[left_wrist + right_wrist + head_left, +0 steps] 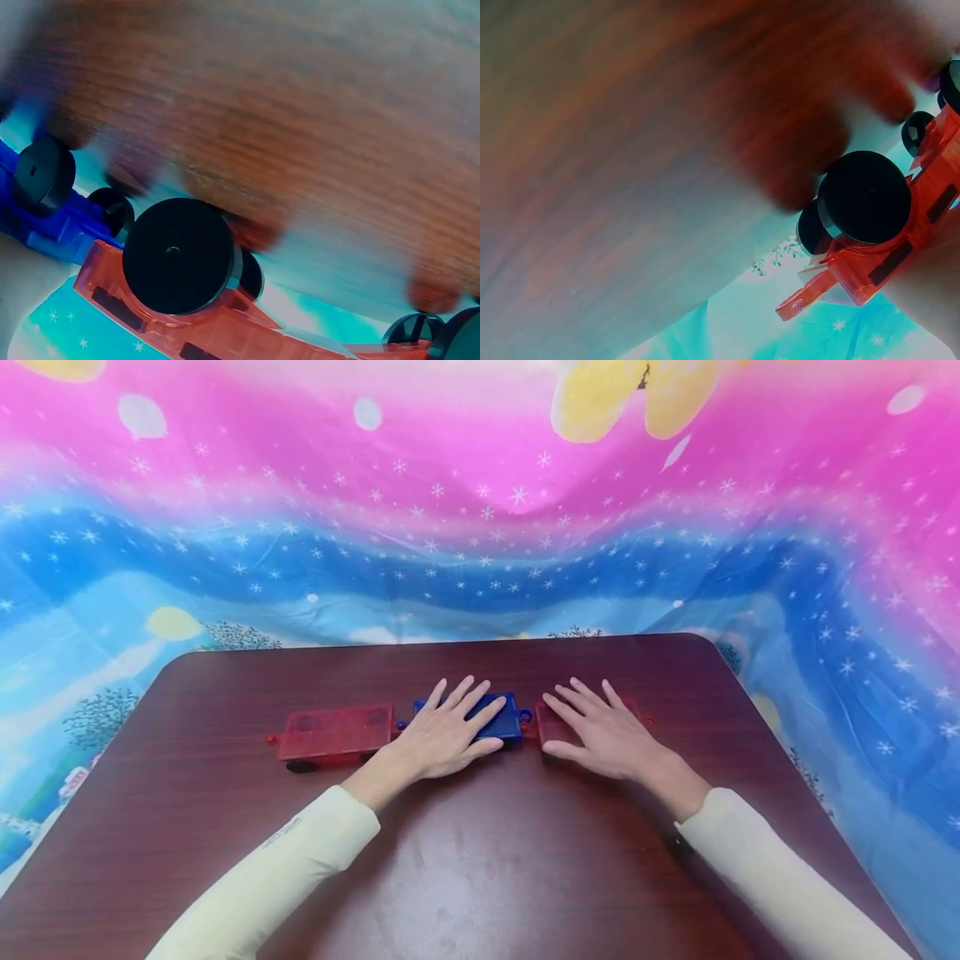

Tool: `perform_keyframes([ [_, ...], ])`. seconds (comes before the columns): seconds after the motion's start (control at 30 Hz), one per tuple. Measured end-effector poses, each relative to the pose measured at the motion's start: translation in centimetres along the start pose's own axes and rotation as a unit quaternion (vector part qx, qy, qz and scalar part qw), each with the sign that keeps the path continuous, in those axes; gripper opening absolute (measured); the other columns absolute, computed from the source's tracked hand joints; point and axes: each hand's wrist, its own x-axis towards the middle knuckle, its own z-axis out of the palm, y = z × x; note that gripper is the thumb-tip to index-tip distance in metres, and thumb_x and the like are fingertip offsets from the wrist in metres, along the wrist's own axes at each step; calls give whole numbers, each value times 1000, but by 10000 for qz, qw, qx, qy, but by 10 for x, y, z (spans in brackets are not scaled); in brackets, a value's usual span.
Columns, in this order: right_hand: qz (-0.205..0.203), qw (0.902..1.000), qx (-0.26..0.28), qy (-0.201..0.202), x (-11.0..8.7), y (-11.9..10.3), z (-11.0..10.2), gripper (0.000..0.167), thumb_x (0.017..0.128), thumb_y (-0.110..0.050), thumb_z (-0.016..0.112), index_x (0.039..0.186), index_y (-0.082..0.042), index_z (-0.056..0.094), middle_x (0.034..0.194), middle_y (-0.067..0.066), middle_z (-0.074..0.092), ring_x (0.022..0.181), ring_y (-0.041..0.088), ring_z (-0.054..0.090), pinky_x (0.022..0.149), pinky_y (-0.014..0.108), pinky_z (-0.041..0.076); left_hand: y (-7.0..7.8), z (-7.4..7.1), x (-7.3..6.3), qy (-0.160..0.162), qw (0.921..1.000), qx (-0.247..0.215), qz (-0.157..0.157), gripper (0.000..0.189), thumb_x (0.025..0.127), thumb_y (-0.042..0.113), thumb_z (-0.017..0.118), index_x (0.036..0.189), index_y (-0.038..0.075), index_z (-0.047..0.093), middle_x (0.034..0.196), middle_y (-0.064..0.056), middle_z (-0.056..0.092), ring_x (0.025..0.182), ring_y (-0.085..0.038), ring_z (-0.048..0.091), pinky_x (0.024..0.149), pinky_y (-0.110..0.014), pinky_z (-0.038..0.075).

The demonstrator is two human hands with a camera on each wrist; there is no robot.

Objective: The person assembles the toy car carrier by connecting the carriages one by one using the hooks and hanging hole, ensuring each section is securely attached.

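Three flat toy train wagons stand in a row on the table. My left hand, fingers straight and spread, lies over the blue wagon in the middle. My right hand lies spread the same way over the right-hand red wagon, hiding most of it. The other red wagon stands left of my left wrist. In the left wrist view, a translucent red wagon with big black wheels sits beside the blue one. A red wagon and its loop coupling show in the right wrist view.
The dark wooden table has rounded far corners. A pink and blue cloth printed with snowflakes hangs behind it and around both sides. A red knob sticks out at the row's left end.
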Motion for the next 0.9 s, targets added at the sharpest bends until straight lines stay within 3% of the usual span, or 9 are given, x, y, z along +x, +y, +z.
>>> perform_keyframes([
  [0.43, -44, 9999, -69, 86, 1, 2, 4, 88, 94, -78, 39, 160, -20, 35, 163, 10, 33, 154, 33, 15, 120, 62, 3, 3, 1, 3, -43, 10000, 20, 73, 74, 103, 69, 22, 164, 28, 17, 170, -7, 14, 156, -30, 4, 122, -56, 3],
  [0.9, -34, 9999, -34, 132, 0, 4, 5, 87, 95, -77, 39, 160, -19, 34, 163, 11, 33, 154, 33, 15, 120, 62, 4, 3, 4, 5, 128, 9998, 73, 124, 71, 104, 66, 26, 164, 28, 19, 169, -8, 15, 156, -30, 6, 122, -56, 3],
])
